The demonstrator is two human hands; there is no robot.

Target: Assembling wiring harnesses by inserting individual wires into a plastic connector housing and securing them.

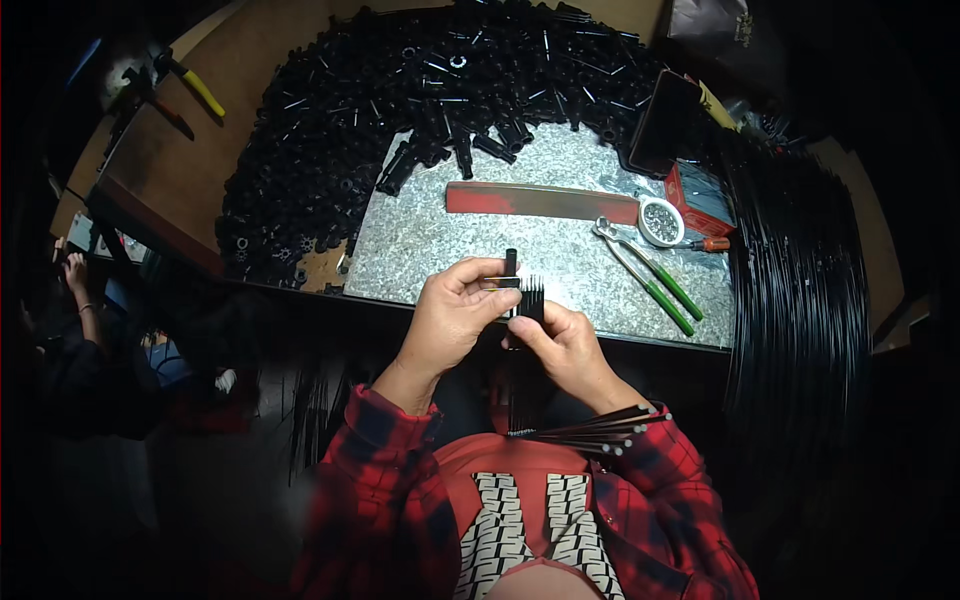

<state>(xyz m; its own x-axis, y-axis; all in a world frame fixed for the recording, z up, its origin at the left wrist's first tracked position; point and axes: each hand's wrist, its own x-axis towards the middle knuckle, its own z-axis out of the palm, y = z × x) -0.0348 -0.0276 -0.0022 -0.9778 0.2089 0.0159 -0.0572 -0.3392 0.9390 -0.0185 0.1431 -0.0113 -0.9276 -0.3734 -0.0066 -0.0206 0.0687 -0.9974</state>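
My left hand [450,318] is closed, pinching a short black tube [511,262] that stands upright above the near edge of the worktop. Close against it, my right hand [565,352] is closed on a row of thin black rods [532,298], whose light tips point up beside the tube. My fingers hide how tube and rods meet. Below my right wrist, a fanned bundle of dark rods [590,435] with pale ends lies across my lap and sleeve.
Beyond my hands lie a red bar [540,203], green-handled pliers [655,278], a white cup of small metal bits [661,222] and an orange-handled screwdriver [708,244]. Black tubular parts [420,90] heap at the back; long black rods [800,280] drape at right. Another person's hand [75,272] shows far left.
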